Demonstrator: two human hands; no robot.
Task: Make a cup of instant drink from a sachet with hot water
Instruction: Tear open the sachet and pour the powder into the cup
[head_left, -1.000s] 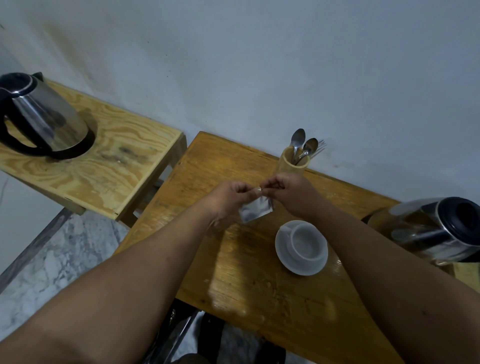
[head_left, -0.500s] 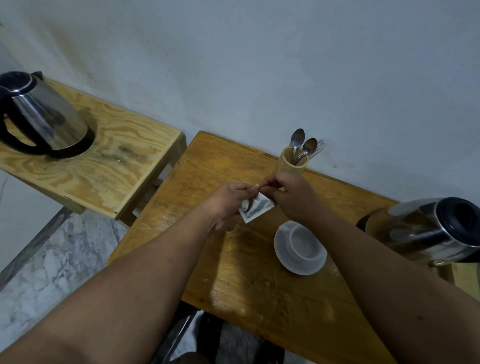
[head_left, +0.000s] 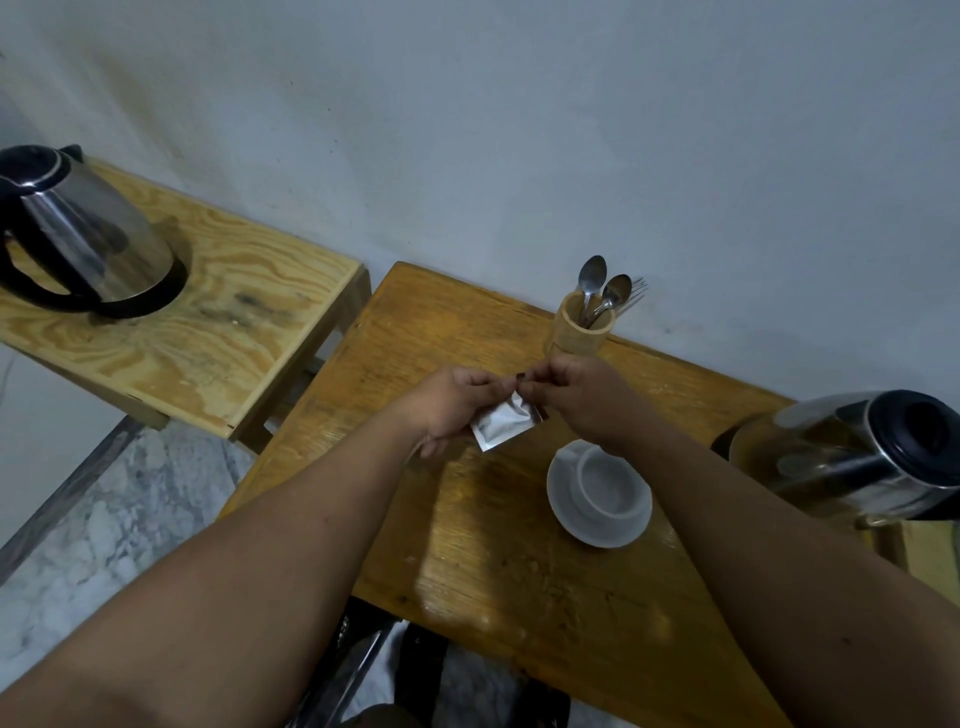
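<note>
Sachet (head_left: 503, 425) turned silver side up, both hands' fingers (head_left: 488, 383) pinching its top edge

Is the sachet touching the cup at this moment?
Apart. The head view shows the sachet pinched at its top edge by the left hand and right hand, with bare table visible between it and the cup.

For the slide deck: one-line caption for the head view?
Both hands, left and right, pinch a silver sachet at its top edge above the table, beside an empty white cup on its saucer.
</note>
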